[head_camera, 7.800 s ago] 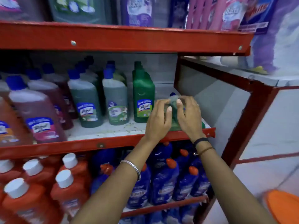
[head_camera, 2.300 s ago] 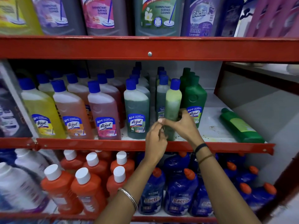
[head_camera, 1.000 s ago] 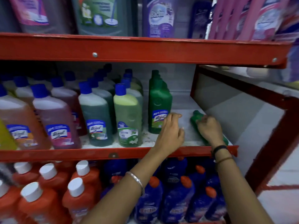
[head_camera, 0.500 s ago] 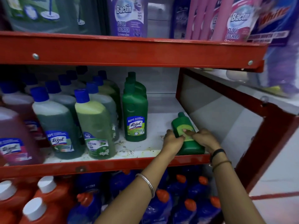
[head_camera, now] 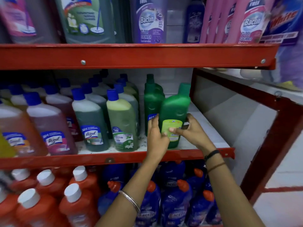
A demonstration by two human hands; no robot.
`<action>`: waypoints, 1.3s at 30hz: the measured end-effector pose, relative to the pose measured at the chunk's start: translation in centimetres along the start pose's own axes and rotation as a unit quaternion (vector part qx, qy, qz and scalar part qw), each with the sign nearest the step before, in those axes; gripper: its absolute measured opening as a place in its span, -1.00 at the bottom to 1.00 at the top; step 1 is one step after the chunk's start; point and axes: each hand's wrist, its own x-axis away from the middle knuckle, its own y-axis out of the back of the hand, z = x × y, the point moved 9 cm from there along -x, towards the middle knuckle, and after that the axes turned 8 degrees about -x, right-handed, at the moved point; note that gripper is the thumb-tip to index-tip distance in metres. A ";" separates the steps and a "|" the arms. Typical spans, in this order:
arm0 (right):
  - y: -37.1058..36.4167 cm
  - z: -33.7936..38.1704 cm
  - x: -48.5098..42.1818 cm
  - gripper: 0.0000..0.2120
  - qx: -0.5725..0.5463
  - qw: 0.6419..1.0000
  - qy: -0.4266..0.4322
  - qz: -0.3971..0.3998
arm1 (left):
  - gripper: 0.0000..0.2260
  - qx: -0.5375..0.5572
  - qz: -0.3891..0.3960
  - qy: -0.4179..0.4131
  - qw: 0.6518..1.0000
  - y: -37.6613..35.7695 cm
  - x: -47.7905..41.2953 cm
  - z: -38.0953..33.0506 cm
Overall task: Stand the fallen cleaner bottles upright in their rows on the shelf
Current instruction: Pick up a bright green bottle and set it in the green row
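A dark green cleaner bottle (head_camera: 176, 107) stands nearly upright, leaning slightly right, at the front right of the middle shelf (head_camera: 114, 158). My left hand (head_camera: 156, 136) grips its left side and my right hand (head_camera: 191, 131) holds its right side, thumb on the pale green back label. Right behind and to its left stands a row of matching green bottles (head_camera: 151, 102). Further left are upright rows with blue caps: a yellow-green bottle (head_camera: 122, 122), a grey-green bottle (head_camera: 90, 122) and a pink bottle (head_camera: 52, 125).
The white shelf board (head_camera: 206, 128) to the right of the held bottle is bare up to the red frame post (head_camera: 268, 145). Large Bactin bottles (head_camera: 149, 20) fill the shelf above. Orange bottles (head_camera: 78, 197) and blue Bactin bottles (head_camera: 173, 205) crowd the shelf below.
The green bottle lay on its side at the shelf's right end; both hands took hold of it, raised it upright and moved it left beside the green row.
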 end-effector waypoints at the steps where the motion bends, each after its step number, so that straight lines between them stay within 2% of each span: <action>1: -0.9 0.1 0.0 -0.37 0.003 1.000 0.001 0.000 | -0.39 -0.003 -0.004 0.007 1.000 0.7 0.2 0.6; 5: -4.0 0.7 0.5 -0.46 0.026 1.000 0.009 -0.005 | -0.41 -0.029 -0.004 0.043 0.999 2.7 0.7 2.9; 13: -4.2 -0.5 2.1 -0.44 0.011 0.996 -0.012 -0.083 | -0.56 -0.039 -0.002 0.057 0.998 3.3 1.8 4.1; 18: -4.6 1.1 2.8 -0.43 -0.011 0.996 -0.021 -0.081 | -0.68 -0.051 -0.043 0.043 0.997 4.1 2.5 3.3; 22: -5.3 2.2 2.3 -0.32 0.067 0.992 -0.013 -0.102 | -0.80 -0.043 -0.050 0.014 0.998 4.1 2.7 3.1; 25: -5.4 2.5 1.8 -0.35 0.096 0.989 -0.011 -0.116 | -0.95 -0.026 -0.040 -0.017 0.999 4.1 2.8 3.1; 26: -5.2 2.6 1.7 -0.37 0.087 0.989 -0.001 -0.122 | -0.94 -0.020 -0.033 -0.022 0.999 4.1 2.8 3.1; 29: -4.5 2.8 1.5 -0.43 0.030 0.992 0.007 -0.120 | -0.68 0.034 0.005 -0.010 0.999 3.4 2.4 3.3; 33: -4.8 2.0 0.4 -0.67 -0.067 0.997 0.007 -0.035 | -0.40 0.030 0.074 0.046 0.996 1.2 1.4 3.8; 35: -5.2 1.4 -0.2 -0.72 -0.134 0.991 0.005 0.008 | -0.36 0.041 0.088 0.064 0.993 0.4 0.8 4.2; 39: -5.2 0.0 -0.8 -0.68 -0.235 0.971 0.000 0.052 | -0.37 0.043 0.095 0.073 0.992 0.4 0.7 5.0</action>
